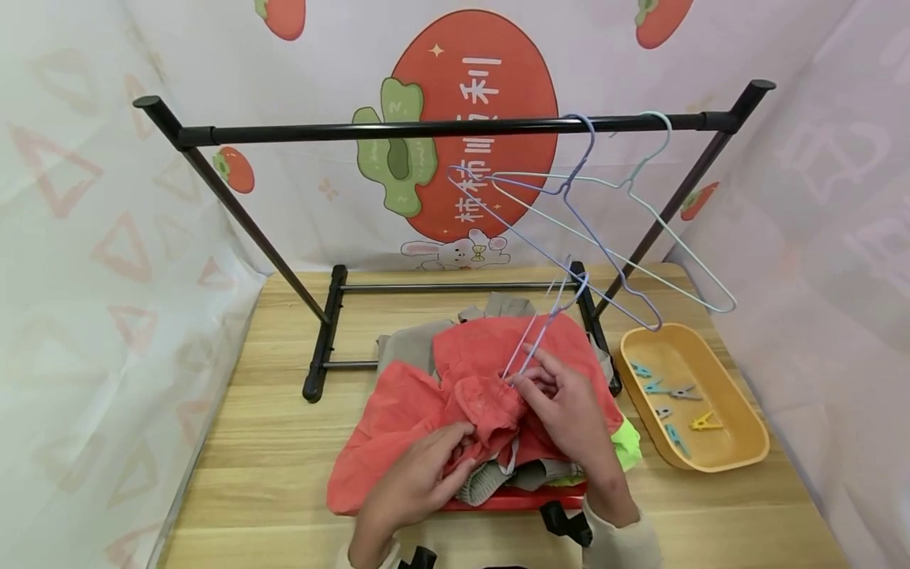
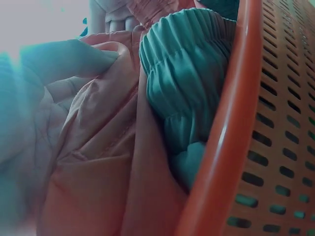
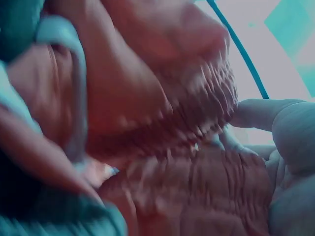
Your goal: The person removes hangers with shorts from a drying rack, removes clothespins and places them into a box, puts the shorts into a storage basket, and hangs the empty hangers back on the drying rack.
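Note:
Red elastic-waist pants [image 1: 401, 419] lie bunched on a heap of clothes, with a pale drawstring [image 3: 78, 93] hanging at the waist. My left hand [image 1: 419, 478] pinches the near side of the red fabric between thumb and fingers. At the waistband [image 3: 197, 103], my right hand [image 1: 569, 407] grips the gathered edge with thumb and fingers. A purple hanger [image 1: 543, 328] slants up beside the right fingers, its hook toward the rack; its lower end is hidden at the waistband. Whether the right fingers also hold the hanger, I cannot tell.
Under the clothes is a red slotted basket [image 2: 229, 123]. A black rack [image 1: 298, 134] stands behind, carrying a purple hanger [image 1: 611, 257] and a mint hanger [image 1: 682, 229]. At right, a yellow tray [image 1: 746, 427] holds several clothespins [image 1: 704, 422]. Grey-green clothes [image 1: 412, 348] lie beneath the red ones.

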Demonstrator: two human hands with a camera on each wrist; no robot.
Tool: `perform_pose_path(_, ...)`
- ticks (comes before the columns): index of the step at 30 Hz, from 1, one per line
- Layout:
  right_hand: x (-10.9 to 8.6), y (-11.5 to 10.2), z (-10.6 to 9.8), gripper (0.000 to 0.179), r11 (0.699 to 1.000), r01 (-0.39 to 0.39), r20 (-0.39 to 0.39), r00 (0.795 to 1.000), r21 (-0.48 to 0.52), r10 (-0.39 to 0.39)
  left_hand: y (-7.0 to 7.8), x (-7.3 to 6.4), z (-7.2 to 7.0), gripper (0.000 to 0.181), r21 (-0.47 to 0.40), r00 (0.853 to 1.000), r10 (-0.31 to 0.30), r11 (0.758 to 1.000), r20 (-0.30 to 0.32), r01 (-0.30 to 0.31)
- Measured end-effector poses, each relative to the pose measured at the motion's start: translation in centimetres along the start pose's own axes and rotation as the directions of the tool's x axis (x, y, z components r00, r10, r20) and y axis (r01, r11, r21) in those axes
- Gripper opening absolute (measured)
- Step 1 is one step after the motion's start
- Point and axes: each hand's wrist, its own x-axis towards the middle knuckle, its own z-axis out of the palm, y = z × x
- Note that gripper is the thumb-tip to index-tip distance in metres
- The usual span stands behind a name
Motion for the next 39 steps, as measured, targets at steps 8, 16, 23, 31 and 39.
perform_pose_path(8, -0.2, -0.8, 1.0, 0.051, 0.994, -0.019, 0.091, 0.995, -0.106, 0.029, -0.1, 0.5, 0.4, 0.032, -0.003, 0.999, 0.024, 1.0, -0.034, -0.024)
perform_pose_path(16, 0.3, -1.8, 1.2, 0.034, 0.989, -0.011, 0.199, 0.979, -0.149, 0.041, -0.3, 0.2, 0.7, 0.027, -0.038, 0.999, 0.016, 0.999, -0.032, -0.017)
perform_pose_path(23, 1.1, -2.2, 1.4, 0.046, 0.981, 0.023, 0.246, 0.969, -0.193, 0.026, -0.2, 0.0, 0.7, 0.029, -0.072, 0.999, -0.028, 0.997, -0.023, 0.027)
perform_pose_path(31, 1.8, -2.4, 1.4, 0.043, 0.983, 0.071, 0.267, 0.964, -0.171, -0.023, 0.1, 0.0, 1.0, 0.026, -0.064, 0.997, -0.047, 0.997, -0.061, 0.043)
perform_pose_path(39, 3.1, -2.6, 0.7, 0.044, 0.984, 0.126, 0.272, 0.958, -0.127, -0.088, 0.3, -0.5, 1.2, 0.029, -0.029, 0.997, -0.057, 0.998, -0.056, 0.055)
